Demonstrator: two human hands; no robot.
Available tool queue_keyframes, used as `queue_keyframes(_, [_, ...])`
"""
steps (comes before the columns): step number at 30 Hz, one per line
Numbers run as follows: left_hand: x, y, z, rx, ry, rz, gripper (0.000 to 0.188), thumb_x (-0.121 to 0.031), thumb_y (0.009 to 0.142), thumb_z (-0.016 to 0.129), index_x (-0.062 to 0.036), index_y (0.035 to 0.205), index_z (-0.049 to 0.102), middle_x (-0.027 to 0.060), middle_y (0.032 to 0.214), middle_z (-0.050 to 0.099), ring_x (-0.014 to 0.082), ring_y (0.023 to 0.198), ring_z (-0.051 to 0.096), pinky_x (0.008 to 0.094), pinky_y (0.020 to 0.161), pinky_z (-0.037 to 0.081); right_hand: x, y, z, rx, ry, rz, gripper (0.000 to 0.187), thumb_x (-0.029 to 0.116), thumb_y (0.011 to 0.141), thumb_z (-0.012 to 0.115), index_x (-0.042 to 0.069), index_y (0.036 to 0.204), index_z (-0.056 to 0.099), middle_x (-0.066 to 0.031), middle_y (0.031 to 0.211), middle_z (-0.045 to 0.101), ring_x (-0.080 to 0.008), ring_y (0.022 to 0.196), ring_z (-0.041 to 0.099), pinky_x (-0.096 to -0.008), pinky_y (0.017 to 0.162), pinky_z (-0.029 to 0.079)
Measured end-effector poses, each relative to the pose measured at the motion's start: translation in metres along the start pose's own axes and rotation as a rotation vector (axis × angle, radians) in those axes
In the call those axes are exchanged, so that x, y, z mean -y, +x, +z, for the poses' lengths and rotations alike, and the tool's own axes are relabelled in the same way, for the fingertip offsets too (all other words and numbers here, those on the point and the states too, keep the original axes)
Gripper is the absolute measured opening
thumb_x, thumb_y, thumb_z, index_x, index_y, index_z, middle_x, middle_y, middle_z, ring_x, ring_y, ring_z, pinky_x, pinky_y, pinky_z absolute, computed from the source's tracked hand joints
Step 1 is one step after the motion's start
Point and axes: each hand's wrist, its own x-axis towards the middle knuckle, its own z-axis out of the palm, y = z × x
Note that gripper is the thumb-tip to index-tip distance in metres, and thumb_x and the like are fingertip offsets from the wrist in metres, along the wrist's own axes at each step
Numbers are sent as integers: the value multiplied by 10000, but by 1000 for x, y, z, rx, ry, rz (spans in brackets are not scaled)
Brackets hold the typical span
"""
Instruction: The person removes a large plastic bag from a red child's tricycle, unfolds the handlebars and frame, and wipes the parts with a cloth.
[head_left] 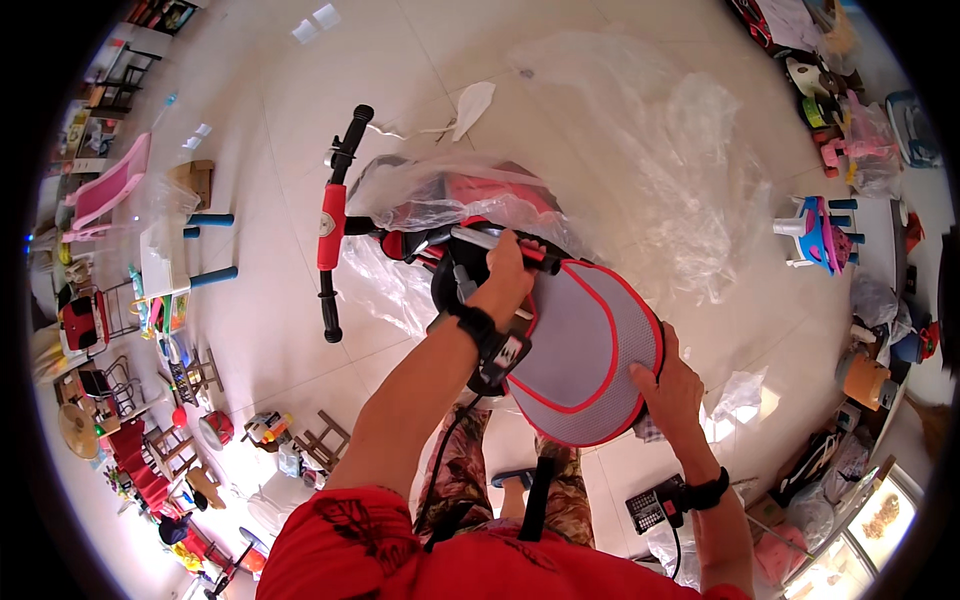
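Note:
In front of me lies a child's ride-on (440,235) with a dark frame and red and black seat parts, partly covered in clear plastic. Its handlebar (332,225), with black grips and a red pad, points out to the left. My left hand (512,262) is closed around a black-and-silver bar (543,262) at the middle of the ride-on. A grey mesh canopy (570,335) with red piping spreads out nearer to me. My right hand (670,390) grips the canopy's right edge, thumb on top and the other fingers hidden beneath.
A large clear plastic sheet (660,150) covers the tiled floor beyond the ride-on, near a small white scrap (474,108). Stools, a pink chair (112,190) and toys line the left. At the right stand a blue and pink small stool (820,235) and bagged goods.

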Motion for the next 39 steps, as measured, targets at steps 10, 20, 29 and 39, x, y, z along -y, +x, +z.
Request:
queue_keyframes(10, [-55,-127,-71,100,-14,-26,117,-97,811,561,-47,837,459,68,732,471,155,593,496,327,537,478,5,-3,-1,30,-76,26,692,370,824,552,62,1388,296,-235,846,656,-410,779,642,-469,710,490])
queue_keyframes(20, [-57,-127,-170,63,256,-43,153,-140,817,567,-41,859,458,77,689,476,176,523,496,350,455,461,2,-4,5,28,-143,1,674,390,849,518,73,1391,274,-237,870,658,-421,820,637,-491,743,476])
queue_keyframes(29, [-94,-166,-263,132,437,21,151,-121,820,565,-66,917,464,64,684,507,148,503,496,304,441,449,-2,-1,5,32,-188,25,662,416,859,501,74,1378,276,-241,865,657,-432,815,635,-500,737,482])
queue_keyframes(39, [-151,-169,-310,216,469,-38,194,-107,833,541,-59,1014,490,44,705,505,114,507,468,261,433,416,2,0,-2,54,-219,-20,664,433,874,491,68,1379,262,-242,854,656,-436,792,632,-509,693,482])
